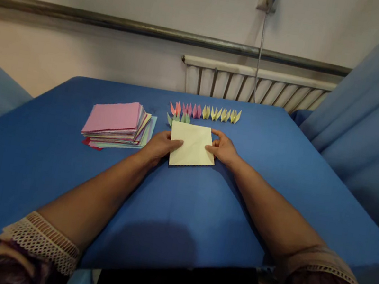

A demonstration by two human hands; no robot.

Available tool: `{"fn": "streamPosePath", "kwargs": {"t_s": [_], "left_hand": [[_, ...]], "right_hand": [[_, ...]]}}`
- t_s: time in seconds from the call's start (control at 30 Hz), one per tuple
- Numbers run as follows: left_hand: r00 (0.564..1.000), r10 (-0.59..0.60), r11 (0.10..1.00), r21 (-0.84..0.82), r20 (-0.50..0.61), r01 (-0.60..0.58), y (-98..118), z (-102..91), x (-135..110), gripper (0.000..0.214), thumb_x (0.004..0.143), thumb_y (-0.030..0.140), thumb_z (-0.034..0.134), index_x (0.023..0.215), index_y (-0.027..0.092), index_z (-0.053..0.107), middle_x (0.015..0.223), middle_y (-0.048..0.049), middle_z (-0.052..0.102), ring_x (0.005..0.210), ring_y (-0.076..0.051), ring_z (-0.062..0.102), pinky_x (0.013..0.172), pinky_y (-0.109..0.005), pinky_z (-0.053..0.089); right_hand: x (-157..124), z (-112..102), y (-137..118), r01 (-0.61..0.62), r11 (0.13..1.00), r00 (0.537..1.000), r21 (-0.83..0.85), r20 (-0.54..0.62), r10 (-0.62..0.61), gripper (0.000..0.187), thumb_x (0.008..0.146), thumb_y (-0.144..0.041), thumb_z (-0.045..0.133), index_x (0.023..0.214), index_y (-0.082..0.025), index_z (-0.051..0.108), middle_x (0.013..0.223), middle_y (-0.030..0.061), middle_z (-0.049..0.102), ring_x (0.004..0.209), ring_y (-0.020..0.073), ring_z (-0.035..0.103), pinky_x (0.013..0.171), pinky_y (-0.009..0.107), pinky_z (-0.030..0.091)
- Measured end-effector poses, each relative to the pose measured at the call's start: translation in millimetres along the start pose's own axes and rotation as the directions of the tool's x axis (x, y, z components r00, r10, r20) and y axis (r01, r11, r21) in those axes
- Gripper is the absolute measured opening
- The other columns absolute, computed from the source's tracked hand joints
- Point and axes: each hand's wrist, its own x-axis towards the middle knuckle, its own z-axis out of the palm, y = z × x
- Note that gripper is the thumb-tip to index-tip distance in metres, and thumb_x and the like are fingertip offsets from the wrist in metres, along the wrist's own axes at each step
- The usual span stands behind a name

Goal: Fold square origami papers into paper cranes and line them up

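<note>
Lace-trimmed dark sleeves (40, 239) sit closest, forearms running forward to the grip. Both hands are pinching a pale yellow paper sheet (194, 145): left hand (158, 146) on its left edge, right hand (224, 149) on its right, thumbs flat on top, other fingers partly hidden. Sheet's right between them, face up, pretty much square so no obvious long axis; its near edge slants a bit, right corner farther out. Looks smooth and matte. Left of the grip there's a chunky, messy paper stack (114, 118), pink on top. Just beyond the grip, pointy folded-paper figures (216, 114) in pink, purple, yellow and green, all on plain blue cloth (173, 197).
</note>
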Motion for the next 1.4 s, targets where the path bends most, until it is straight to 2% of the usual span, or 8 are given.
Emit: {"fn": "streamPosePath", "kwargs": {"t_s": [0.1, 0.2, 0.37, 0.53, 0.7, 0.8, 0.97, 1.4], "left_hand": [[0.943, 0.249, 0.904, 0.403, -0.22, -0.145, 1.5, -3.1, 1.3, 0.06, 0.077, 0.031, 0.066, 0.132, 0.012, 0.05, 0.134, -0.0191, 0.058, 0.12, -0.033, 0.059, 0.103, -0.054, 0.046], [0.874, 0.485, 0.676, 0.646, -0.027, -0.355, 6.8, -2.6, -6.2, 0.064, 0.08, 0.033, 0.064, 0.138, 0.015, 0.046, 0.144, -0.0153, 0.051, 0.134, -0.031, 0.046, 0.114, -0.048, 0.035], [0.809, 0.287, 0.512, 0.632, 0.512, -0.582, 5.5, 4.7, -19.7, 0.086, 0.073, 0.058, 0.068, 0.143, 0.015, 0.043, 0.143, -0.0153, 0.052, 0.132, -0.033, 0.048, 0.112, -0.046, 0.034], [0.821, 0.203, 0.405, 0.718, 0.534, -0.567, 6.7, 4.9, -22.5, 0.088, 0.072, 0.052, 0.068, 0.145, 0.011, 0.04, 0.146, -0.019, 0.048, 0.133, -0.036, 0.045, 0.112, -0.045, 0.033], [0.837, 0.228, 0.457, 0.705, 0.497, -0.543, 12.4, -0.6, -21.3, 0.073, 0.071, 0.025, 0.058, 0.142, 0.017, 0.043, 0.139, -0.0097, 0.058, 0.126, -0.03, 0.055, 0.106, -0.04, 0.041], [0.868, 0.225, 0.548, 0.679, 0.442, -0.488, 10.0, -3.1, -18.1, 0.076, 0.068, 0.019, 0.056, 0.142, 0.018, 0.04, 0.131, -0.0071, 0.065, 0.121, -0.028, 0.059, 0.102, -0.039, 0.045], [0.91, 0.267, 0.673, 0.614, 0.317, -0.412, 2.8, -6.2, -10.0, 0.072, 0.068, 0.019, 0.059, 0.138, 0.016, 0.044, 0.114, -0.0072, 0.073, 0.111, -0.026, 0.065, 0.099, -0.04, 0.047], [0.909, 0.264, 0.758, 0.514, 0.323, -0.402, -3.9, -14.4, 0.6, 0.076, 0.067, 0.035, 0.073, 0.136, 0.017, 0.048, 0.111, -0.0075, 0.073, 0.109, -0.026, 0.066, 0.103, -0.042, 0.044]], "right_hand": [[-2.9, -6.0, 0.1, 0.047, 0.955, 0.999, -0.294, 0.015, -0.045, 0.077, 0.073, -0.014, 0.065, 0.146, -0.014, 0.041, 0.072, -0.0012, 0.063, 0.067, 0.0178, 0.06, 0.075, 0.036, 0.052], [-5.0, -9.1, 0.7, 0.099, 0.914, 0.995, -0.394, 0.061, -0.081, 0.08, 0.074, -0.014, 0.063, 0.149, -0.019, 0.038, 0.075, -0.001, 0.066, 0.068, 0.0176, 0.06, 0.074, 0.034, 0.051], [0.8, -11.3, 4.6, 0.015, 0.971, 0.993, -0.24, 0.117, 0.014, 0.039, 0.077, -0.009, 0.054, 0.111, -0.016, 0.071, 0.071, -0.0003, 0.066, 0.058, 0.0119, 0.055, 0.063, 0.027, 0.049], [3.7, -18.5, 1.3, -0.182, 0.981, 0.974, 0.062, 0.149, 0.171, 0.024, 0.072, -0.004, 0.056, 0.085, -0.014, 0.073, 0.05, -0.0023, 0.057, 0.041, 0.0085, 0.043, 0.042, 0.021, 0.037], [0.2, -30.8, -2.2, -0.178, 0.981, 0.958, 0.08, 0.24, 0.154, 0.029, 0.07, -0.005, 0.058, 0.093, -0.014, 0.073, 0.068, 0.003, 0.067, 0.053, 0.0111, 0.056, 0.049, 0.022, 0.045], [-3.9, -36.9, -3.3, 0.077, 0.982, 0.951, -0.173, 0.309, -0.02, 0.046, 0.067, -0.003, 0.063, 0.11, -0.018, 0.07, 0.107, 0.0088, 0.067, 0.089, 0.0182, 0.065, 0.075, 0.031, 0.054], [-9.2, -34.2, -0.7, 0.38, 0.811, 0.897, -0.446, 0.392, -0.205, 0.066, 0.065, -0.012, 0.079, 0.127, -0.025, 0.061, 0.152, 0.0123, 0.032, 0.145, 0.0264, 0.028, 0.112, 0.045, 0.033], [3.7, -29.1, 16.0, 0.44, 0.789, 0.891, -0.429, 0.32, -0.323, 0.013, 0.079, -0.02, 0.07, 0.091, -0.019, 0.071, 0.131, 0.0092, 0.056, 0.121, 0.0206, 0.053, 0.107, 0.039, 0.036]]}}
